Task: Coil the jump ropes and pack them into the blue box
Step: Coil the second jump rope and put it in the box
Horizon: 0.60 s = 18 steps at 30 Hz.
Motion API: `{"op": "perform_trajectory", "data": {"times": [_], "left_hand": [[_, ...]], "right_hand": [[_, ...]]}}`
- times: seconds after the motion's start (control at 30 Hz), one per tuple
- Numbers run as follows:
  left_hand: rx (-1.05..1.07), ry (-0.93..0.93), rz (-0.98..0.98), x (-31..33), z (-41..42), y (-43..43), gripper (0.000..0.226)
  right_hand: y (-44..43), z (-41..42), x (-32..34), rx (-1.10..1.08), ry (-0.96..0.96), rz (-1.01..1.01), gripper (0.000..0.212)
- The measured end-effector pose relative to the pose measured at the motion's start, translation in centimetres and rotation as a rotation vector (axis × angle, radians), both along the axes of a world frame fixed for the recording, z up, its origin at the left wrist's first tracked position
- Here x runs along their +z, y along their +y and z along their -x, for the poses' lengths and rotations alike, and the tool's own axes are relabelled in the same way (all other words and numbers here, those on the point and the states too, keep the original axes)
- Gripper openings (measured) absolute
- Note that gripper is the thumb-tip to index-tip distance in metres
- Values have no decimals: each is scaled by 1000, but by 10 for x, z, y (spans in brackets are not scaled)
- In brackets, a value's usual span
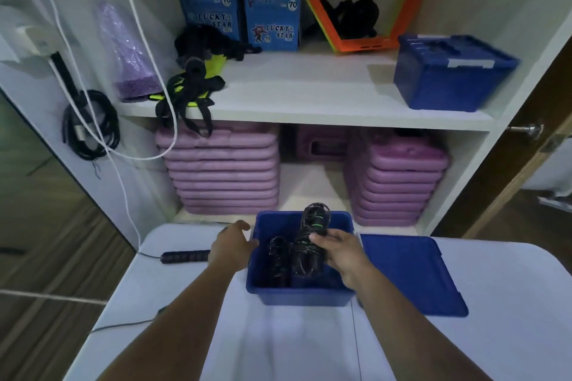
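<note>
An open blue box (pixel 305 295) stands on the white table (pixel 278 343) in front of me. My right hand (pixel 343 252) grips a coiled black jump rope (pixel 312 232) with green marks, held upright and partly inside the box. A second coiled black rope (pixel 278 257) lies in the box at its left. My left hand (pixel 230 244) rests against the box's left rim, fingers relaxed. Another jump rope's dark handle (pixel 185 256) lies on the table left of that hand, its cord trailing off the table edge.
The box's blue lid (pixel 411 275) lies flat on the table to the right. Behind stands a white shelf unit with stacked pink mats (pixel 223 170), a closed blue box (pixel 448 71), cartons, an orange hexagon frame and black straps. White cables hang at left.
</note>
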<state>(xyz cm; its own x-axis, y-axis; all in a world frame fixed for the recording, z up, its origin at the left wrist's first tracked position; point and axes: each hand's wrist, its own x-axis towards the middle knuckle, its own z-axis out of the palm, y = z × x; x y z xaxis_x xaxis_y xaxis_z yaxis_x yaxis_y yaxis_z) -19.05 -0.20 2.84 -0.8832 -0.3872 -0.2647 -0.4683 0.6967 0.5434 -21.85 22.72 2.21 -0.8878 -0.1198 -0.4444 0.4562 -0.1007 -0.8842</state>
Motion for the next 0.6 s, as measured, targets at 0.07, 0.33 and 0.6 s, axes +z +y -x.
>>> {"op": "perform_trajectory", "data": {"times": [0.07, 0.33, 0.6], "left_hand": [[-38, -72, 56, -13, -2, 0, 52], [43, 31, -59, -36, 4, 6, 51], [48, 47, -115, -50, 6, -1, 45]], "right_hand": [[1, 8, -13, 21, -42, -62, 26], [-3, 30, -47, 149, -249, -237, 21], [-13, 39, -85, 195, -380, -286, 22]]}}
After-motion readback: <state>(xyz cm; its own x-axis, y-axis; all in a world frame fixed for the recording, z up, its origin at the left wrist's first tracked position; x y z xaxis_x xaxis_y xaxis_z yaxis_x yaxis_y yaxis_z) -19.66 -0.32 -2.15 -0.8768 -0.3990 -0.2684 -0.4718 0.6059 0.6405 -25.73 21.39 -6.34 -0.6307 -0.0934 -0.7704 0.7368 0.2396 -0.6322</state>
